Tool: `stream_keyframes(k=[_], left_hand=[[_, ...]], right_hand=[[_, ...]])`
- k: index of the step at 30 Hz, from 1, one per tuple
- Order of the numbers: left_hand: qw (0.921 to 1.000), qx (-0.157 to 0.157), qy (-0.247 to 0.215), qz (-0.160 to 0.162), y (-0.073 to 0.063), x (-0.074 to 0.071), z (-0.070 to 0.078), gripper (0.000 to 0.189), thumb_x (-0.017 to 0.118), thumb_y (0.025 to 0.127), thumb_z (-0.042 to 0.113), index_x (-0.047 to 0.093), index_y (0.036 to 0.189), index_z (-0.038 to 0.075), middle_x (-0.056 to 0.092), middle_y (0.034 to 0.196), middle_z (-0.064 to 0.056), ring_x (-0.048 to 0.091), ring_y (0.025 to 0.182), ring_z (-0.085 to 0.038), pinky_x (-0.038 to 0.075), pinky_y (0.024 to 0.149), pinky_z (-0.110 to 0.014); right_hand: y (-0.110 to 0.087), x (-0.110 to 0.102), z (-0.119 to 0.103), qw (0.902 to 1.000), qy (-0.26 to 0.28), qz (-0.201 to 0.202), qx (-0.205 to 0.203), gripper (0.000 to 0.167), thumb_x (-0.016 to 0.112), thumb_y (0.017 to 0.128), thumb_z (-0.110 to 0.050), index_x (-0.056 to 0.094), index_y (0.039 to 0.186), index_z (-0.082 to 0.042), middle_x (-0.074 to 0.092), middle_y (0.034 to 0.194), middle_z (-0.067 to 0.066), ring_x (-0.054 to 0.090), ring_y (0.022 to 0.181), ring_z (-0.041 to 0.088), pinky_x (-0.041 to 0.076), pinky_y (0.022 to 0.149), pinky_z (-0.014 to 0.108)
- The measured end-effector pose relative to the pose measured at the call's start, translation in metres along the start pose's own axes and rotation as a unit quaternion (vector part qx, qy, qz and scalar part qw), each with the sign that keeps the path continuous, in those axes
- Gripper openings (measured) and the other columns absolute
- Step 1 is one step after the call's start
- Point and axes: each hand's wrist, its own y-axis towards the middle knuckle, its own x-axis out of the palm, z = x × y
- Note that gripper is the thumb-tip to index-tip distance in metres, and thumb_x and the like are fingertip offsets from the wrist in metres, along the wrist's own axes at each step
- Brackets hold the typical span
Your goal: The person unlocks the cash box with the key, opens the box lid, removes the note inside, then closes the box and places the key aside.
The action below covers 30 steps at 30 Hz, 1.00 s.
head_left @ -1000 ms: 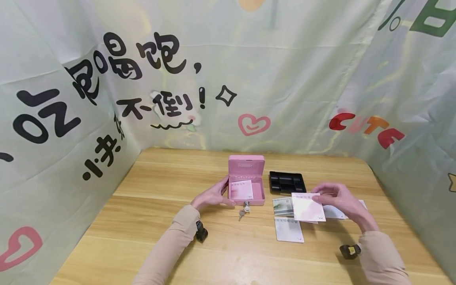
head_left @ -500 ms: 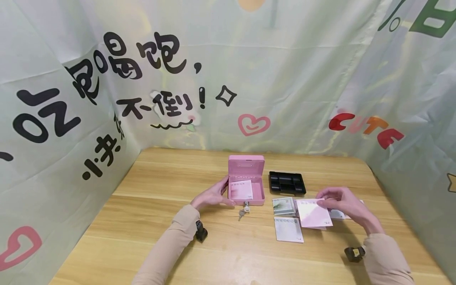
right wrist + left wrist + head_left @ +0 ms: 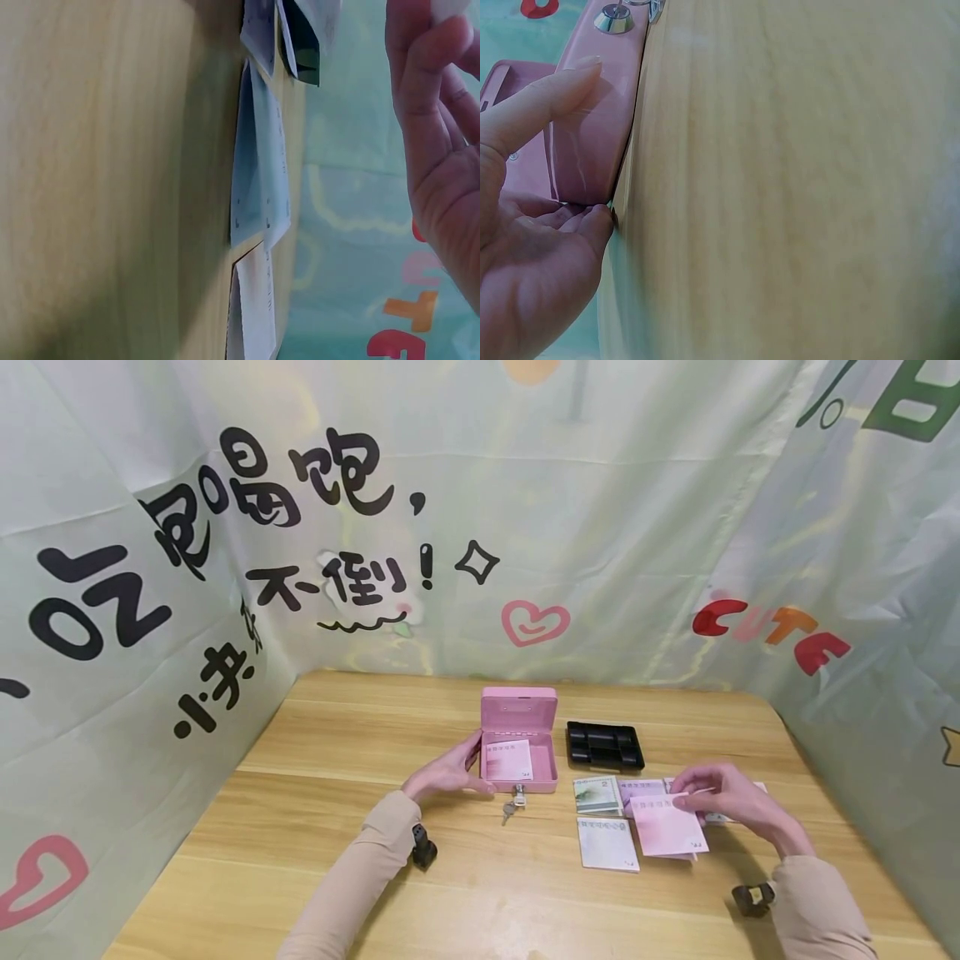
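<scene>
My left hand (image 3: pixel 448 772) grips the left front corner of a pink cash box (image 3: pixel 542 768), whose lid stands up. In the left wrist view, the thumb lies on the box's front face and the fingers bend at its side. Inside the box lies a folded pink banknote (image 3: pixel 508 762). My right hand (image 3: pixel 723 797) pinches another folded pink banknote (image 3: pixel 667 831) by its upper right corner, over the right-hand notes. Beneath and around it lie a green note (image 3: pixel 597 796) marked 2, a purple note (image 3: pixel 641 787) and a pale note (image 3: pixel 608 845).
A black compartment tray (image 3: pixel 604 745) lies right of the box. Keys (image 3: pixel 509 811) hang from the lock at the box's front. Folded notes, including a pale blue one (image 3: pixel 262 165), stand slightly sprung apart near the right hand. Printed fabric (image 3: pixel 637 527) walls the table's back and sides.
The right hand has moved right and toward the person with the pink banknote, uncovering the purple note. The left hand has stayed at the box.
</scene>
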Motion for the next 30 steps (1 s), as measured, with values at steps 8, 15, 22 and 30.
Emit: stream_keyframes(k=[8,15,22,30], left_hand=[[1.0,-0.005,0.003,0.001,-0.001,0.0,0.001,0.121,0.08,0.075,-0.002,-0.005,0.161,0.004,0.0,0.171,-0.016,0.007,0.159,-0.032,0.01,0.132,-0.045],[1.0,-0.002,0.001,-0.004,0.0,0.0,0.002,0.121,0.08,0.075,-0.002,-0.005,0.162,0.005,0.001,0.171,-0.016,0.007,0.159,-0.032,0.01,0.132,-0.045],[0.9999,0.009,0.006,-0.007,0.001,0.0,0.003,0.122,0.081,0.074,-0.003,-0.003,0.162,0.007,0.003,0.171,-0.015,0.008,0.159,-0.032,0.011,0.132,-0.045],[0.9999,0.005,0.005,-0.008,0.001,-0.001,0.001,0.123,0.08,0.075,-0.002,-0.006,0.162,0.007,-0.002,0.171,-0.016,0.006,0.158,-0.034,0.009,0.132,-0.047]], right_hand=[[-0.001,0.0,0.006,0.9988,0.025,-0.041,-0.007,0.024,0.066,0.093,-0.008,0.063,0.106,0.012,0.066,0.08,-0.007,0.059,0.063,0.004,0.056,0.053,0.026],[0.0,0.001,0.01,0.9984,0.017,-0.053,0.001,0.025,0.068,0.092,-0.009,0.063,0.104,0.013,0.067,0.079,-0.005,0.059,0.061,0.003,0.056,0.053,0.027],[0.001,0.003,0.013,0.9983,0.011,-0.058,0.001,0.025,0.069,0.091,-0.007,0.064,0.104,0.013,0.068,0.079,-0.005,0.058,0.059,0.003,0.056,0.052,0.027],[0.002,0.005,0.016,0.9968,0.016,-0.078,-0.002,0.025,0.068,0.09,-0.005,0.063,0.103,0.016,0.068,0.076,-0.006,0.059,0.057,0.003,0.056,0.052,0.026]])
